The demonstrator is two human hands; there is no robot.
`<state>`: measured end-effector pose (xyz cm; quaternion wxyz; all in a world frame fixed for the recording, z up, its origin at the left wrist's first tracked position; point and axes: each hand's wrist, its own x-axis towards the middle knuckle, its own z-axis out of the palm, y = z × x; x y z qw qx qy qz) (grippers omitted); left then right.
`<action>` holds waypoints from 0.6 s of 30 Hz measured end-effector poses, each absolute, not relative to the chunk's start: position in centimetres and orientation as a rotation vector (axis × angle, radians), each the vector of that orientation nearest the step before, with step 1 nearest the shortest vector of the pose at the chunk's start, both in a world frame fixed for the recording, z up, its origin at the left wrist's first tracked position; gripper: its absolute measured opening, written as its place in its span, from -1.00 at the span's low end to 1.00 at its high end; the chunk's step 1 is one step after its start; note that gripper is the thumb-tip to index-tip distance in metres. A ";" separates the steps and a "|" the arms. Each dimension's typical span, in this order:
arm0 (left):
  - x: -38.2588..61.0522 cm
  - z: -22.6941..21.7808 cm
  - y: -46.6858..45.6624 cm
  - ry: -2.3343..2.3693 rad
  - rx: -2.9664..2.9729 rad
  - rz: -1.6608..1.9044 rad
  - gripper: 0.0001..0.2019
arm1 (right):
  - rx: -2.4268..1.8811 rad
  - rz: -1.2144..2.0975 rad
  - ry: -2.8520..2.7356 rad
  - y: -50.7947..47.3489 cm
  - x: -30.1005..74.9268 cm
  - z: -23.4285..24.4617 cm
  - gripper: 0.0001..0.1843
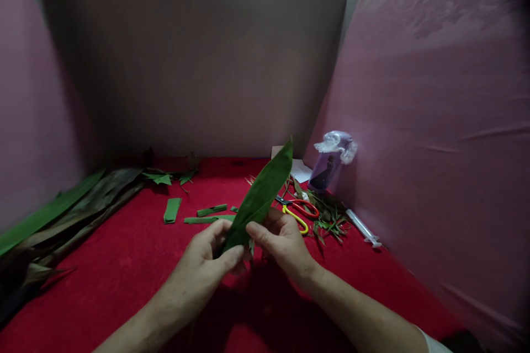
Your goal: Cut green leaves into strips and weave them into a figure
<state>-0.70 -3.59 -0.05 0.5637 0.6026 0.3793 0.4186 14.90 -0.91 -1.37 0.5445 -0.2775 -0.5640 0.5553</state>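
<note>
A long green leaf (265, 185) is held up in front of me, its pointed tip leaning to the upper right. My left hand (207, 256) is closed on the leaf's lower left end, thumb in front. Higher on the right edge, my right hand (284, 240) pinches the same leaf, with its thumb on the near face and the fingers partly hidden behind. Something pale shows between the hands below the leaf, too small to make out. Just beyond my right hand lie scissors (304, 209) with one red and one yellow handle loop.
Cut green leaf pieces (171, 210) and strips (211, 210) lie on the red cloth (120, 265). Long green and dried leaves (83, 215) line the left side. At right are a trimmings pile (331, 218), a syringe (363, 229) and a purple container (325, 171) with clear plastic on top.
</note>
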 end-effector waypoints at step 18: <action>-0.4 0.4 -3.9 0.815 1.330 0.887 -0.89 | -0.783 1.386 -1.198 -0.5 15.6 -0.5 -0.67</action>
